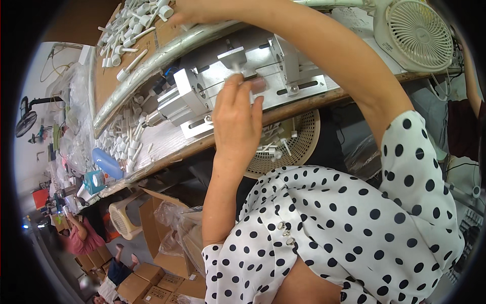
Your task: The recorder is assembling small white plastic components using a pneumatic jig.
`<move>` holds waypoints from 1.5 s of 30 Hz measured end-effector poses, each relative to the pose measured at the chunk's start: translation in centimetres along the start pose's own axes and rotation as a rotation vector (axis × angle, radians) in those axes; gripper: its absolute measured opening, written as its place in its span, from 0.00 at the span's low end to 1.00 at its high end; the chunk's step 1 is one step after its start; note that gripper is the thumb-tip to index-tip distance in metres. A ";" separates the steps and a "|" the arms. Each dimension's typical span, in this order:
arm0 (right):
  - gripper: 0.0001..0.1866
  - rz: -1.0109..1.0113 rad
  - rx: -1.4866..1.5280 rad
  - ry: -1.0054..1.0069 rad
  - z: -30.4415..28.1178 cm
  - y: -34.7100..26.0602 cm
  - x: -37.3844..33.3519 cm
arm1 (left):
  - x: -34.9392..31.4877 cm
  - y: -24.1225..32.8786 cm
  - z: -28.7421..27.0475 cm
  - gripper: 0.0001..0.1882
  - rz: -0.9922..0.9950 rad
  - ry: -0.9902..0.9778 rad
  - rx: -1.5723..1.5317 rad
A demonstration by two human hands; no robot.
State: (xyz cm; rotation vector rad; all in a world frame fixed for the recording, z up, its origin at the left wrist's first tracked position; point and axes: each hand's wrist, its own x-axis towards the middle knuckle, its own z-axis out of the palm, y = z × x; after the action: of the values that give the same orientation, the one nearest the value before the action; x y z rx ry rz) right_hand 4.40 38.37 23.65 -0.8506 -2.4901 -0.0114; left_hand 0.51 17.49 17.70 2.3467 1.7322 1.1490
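Observation:
My left hand is over a metal clamping fixture on the bench, fingers bent together and thumb to the right. At its fingertips is a blurred whitish piece, too smeared to name, beneath a small metal block. A dull pinkish, cylinder-like shape shows beside the thumb. My right arm stretches across the top, and my right hand reaches the heap of white plastic caps with stems on a cardboard-lined surface. The top edge cuts off part of that hand, and its fingertips are hard to make out.
More white capped pieces lie left of the fixture, near a blue bottle-like object. A beige basket with several pieces stands below the bench edge. A white fan is at right. Cardboard boxes and other people are lower left.

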 end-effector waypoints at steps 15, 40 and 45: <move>0.14 -0.311 0.483 0.190 -5.2 -2.2 -14.9 | 3.0 -3.7 -4.8 0.12 -0.145 0.092 -0.347; 0.11 -0.013 -0.054 -0.065 -3.5 9.4 1.0 | -1.2 0.2 -0.9 0.15 -0.130 0.083 -0.136; 0.11 -0.097 0.128 0.056 -4.4 8.1 -3.9 | 0.1 0.0 0.3 0.15 -0.067 0.029 -0.018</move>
State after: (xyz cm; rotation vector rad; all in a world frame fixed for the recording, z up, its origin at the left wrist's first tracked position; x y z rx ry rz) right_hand 13.70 41.92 24.52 -0.6672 -2.4474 0.0891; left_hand 0.68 17.68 17.48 2.2546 1.7865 1.1898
